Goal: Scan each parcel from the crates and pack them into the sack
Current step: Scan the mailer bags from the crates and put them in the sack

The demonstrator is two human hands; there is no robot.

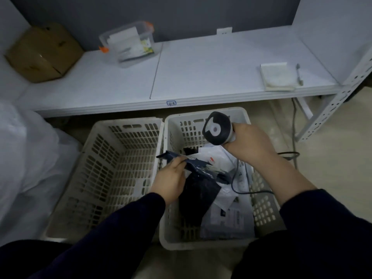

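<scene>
Hands (171,179) (250,144) hold parcel (194,164), scanner (217,127), above parcel-filled crate (201,245)

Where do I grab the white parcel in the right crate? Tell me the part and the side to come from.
Probably the far edge of the white parcel, coming from above. That end lies bare below the scanner, while the dark blue parcel pinched by the left hand and a black parcel cover its near part. It looks soft and flat, so pinch it.

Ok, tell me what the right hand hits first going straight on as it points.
Probably the right crate's left wall: the right hand, gripping the scanner, points left across it. Height is unclear; it might clear the rim.
</scene>
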